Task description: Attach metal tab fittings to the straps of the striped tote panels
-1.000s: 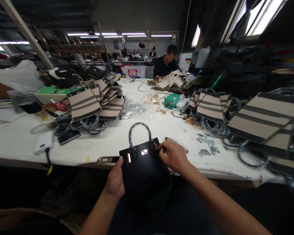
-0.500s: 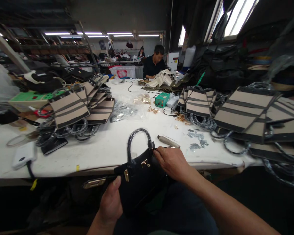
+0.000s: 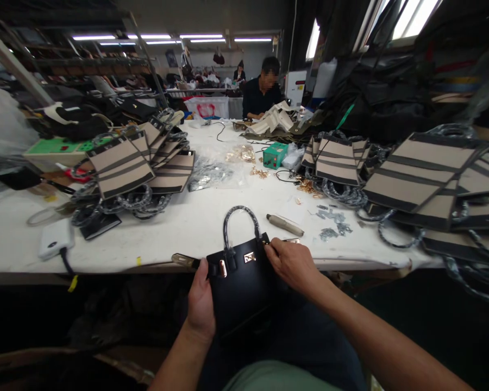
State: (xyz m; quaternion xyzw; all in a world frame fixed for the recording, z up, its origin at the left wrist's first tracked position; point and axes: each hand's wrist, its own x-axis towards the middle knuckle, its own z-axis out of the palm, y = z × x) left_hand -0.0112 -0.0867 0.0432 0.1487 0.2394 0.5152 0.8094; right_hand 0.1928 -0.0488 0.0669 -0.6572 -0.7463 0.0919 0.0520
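A black handbag point(image 3: 244, 293) stands upright in front of me at the table's near edge, its front facing me. Its arched handle point(image 3: 241, 208) is wrapped in clear plastic. On the upper front sits a gold clasp point(image 3: 250, 257). My left hand point(image 3: 201, 301) grips the bag's left side, thumb up near a strap with a gold metal end point(image 3: 183, 259) that sticks out to the left. At the upper right corner my right hand point(image 3: 291, 262) is closed on the bag, its fingertips partly hidden. Past that hand another gold strap end point(image 3: 292, 240) shows.
A grey-handled tool point(image 3: 285, 224) lies on the white table point(image 3: 212, 217) beyond the bag. Stacked bag parts point(image 3: 124, 165) are at left, more point(image 3: 415, 174) at right. A green box point(image 3: 275, 155) and small metal pieces point(image 3: 334, 222) lie between. A person point(image 3: 263, 92) sits opposite.
The handbag has turned more upright, its front now squarer to me. My left hand has moved up and right with it, and the left strap end has risen. The whole view has shifted slightly.
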